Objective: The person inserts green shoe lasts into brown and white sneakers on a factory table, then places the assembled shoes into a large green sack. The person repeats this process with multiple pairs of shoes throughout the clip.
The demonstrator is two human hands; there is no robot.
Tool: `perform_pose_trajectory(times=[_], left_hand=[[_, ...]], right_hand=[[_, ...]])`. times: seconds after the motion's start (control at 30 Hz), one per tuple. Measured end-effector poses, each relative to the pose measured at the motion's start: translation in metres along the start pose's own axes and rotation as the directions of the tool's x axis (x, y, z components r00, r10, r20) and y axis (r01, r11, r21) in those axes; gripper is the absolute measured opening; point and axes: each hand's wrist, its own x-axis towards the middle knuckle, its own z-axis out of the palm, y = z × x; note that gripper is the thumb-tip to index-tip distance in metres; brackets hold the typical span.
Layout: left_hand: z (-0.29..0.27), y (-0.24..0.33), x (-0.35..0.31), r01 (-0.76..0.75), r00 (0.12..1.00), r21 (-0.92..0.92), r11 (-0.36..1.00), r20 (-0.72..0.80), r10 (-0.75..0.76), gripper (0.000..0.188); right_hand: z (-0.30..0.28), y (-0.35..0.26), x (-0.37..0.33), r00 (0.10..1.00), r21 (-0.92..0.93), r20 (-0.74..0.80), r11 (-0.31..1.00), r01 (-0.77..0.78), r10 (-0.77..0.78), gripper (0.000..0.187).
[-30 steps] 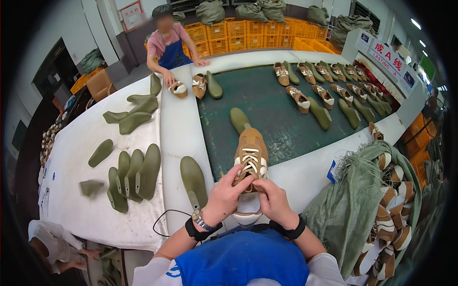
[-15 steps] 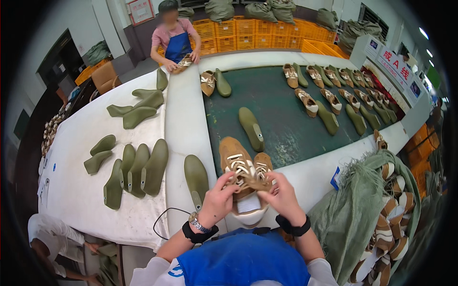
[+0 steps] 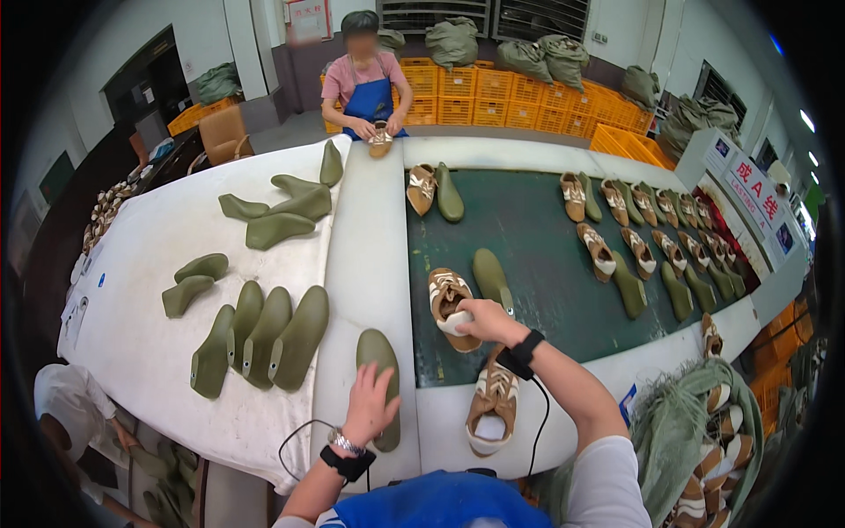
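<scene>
My right hand (image 3: 487,320) grips the white heel of a brown sneaker (image 3: 446,289) with pale laces, at the near left of the green belt. Right beside that sneaker lies a green shoe last (image 3: 490,275). A second brown sneaker (image 3: 495,396) rests on the white table edge in front of me, its opening towards me and something white inside its heel. To the left, my left hand (image 3: 368,409) lies with fingers spread over another green last (image 3: 378,348), apparently touching it.
Several green lasts (image 3: 297,343) lie on the white cloth (image 3: 158,378) at left. Sneakers paired with lasts stand in rows on the belt (image 3: 537,308). A green sack (image 3: 656,431) of sneakers is at lower right. Across the table a co-worker (image 3: 370,92) handles a sneaker. A thin cable (image 3: 546,400) hangs by my right wrist.
Both hands have left the near sneaker. My right hand has carried the other sneaker forward beside the last; my left has gone left onto a last. The view has shifted.
</scene>
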Motion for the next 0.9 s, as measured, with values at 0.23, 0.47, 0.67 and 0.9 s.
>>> perform_pose_trajectory(times=[0.23, 0.47, 0.67, 0.9], left_hand=[[0.046, -0.025, -0.027, 0.19, 0.979, -0.152, 0.97, -0.049, -0.199, 0.034], [0.047, -0.021, -0.025, 0.223, 0.968, -0.2, 0.954, -0.068, -0.24, 0.025], [0.052, -0.025, -0.029, 0.193, 0.97, -0.21, 0.958, -0.104, -0.218, 0.024], [0.055, -0.034, -0.032, 0.19, 0.968, -0.251, 0.949, -0.116, -0.224, 0.031]], right_hand=[[0.041, 0.083, 0.106, 0.982, -0.126, -0.018, 0.974, -0.188, 0.187, 0.061], [0.02, 0.148, 0.062, 0.761, -0.219, -0.081, 0.734, -0.643, 0.643, 0.063], [0.056, 0.116, 0.067, 0.799, -0.193, -0.025, 0.781, -0.594, 0.601, 0.05], [0.047, 0.097, 0.043, 0.781, -0.224, 0.038, 0.767, -0.602, 0.624, 0.068]])
